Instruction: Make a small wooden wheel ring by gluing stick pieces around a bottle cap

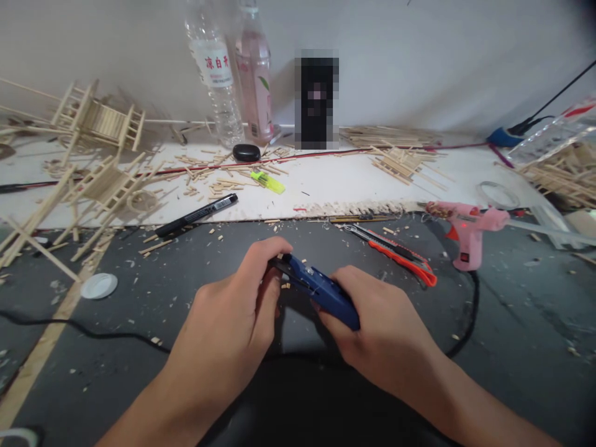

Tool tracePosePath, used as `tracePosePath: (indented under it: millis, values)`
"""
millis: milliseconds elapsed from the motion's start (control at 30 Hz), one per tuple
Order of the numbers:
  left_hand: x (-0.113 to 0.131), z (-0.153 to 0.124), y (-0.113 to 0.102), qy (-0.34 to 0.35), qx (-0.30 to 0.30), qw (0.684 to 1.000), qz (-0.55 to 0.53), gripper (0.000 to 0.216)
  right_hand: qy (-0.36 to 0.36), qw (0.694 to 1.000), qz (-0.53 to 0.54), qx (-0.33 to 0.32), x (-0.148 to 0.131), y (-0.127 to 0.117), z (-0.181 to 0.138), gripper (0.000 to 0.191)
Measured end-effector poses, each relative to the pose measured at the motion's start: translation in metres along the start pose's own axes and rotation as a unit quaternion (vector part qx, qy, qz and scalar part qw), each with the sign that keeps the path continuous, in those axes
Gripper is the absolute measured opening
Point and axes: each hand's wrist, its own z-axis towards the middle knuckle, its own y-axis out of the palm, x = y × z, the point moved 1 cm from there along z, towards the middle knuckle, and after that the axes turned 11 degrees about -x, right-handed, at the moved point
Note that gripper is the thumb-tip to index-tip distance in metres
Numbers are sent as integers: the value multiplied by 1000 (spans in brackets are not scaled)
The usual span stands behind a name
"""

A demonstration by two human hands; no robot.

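My right hand (372, 310) is wrapped round the blue handle of a hand tool (326, 288) with dark metal parts. The tool resembles a cutter or pliers, but its exact kind is unclear. At its far left end, my left hand (246, 292) is closed with thumb and index finger around the dark tip. Whether a small piece sits between those fingers is hidden. The tool is held tilted above the dark grey table, with tiny wood bits (285, 285) beneath. To the right of my hands lies a red and black utility knife (395, 251).
A pink glue gun (468, 233) with a black cord lies at right. Stick-built models (102, 121) stand at left, near a black marker (198, 214) and white cap (99, 285). Two bottles (255, 81) stand against the wall; a yellow-green clip-like piece (268, 181) lies among cut sticks.
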Motion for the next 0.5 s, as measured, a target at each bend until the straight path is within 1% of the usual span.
tracePosePath:
  millis: [200, 367, 500]
  values:
    - [2, 0, 1, -11, 0, 1000, -1, 24, 41, 999, -15, -28, 0, -5, 7, 8]
    - [0, 2, 2, -10, 3, 1000, -10, 24, 37, 999, -4, -30, 1, -5, 9, 3]
    - [-1, 2, 3, -8, -12, 1000, 0, 21, 35, 999, 0, -37, 1, -4, 11, 2]
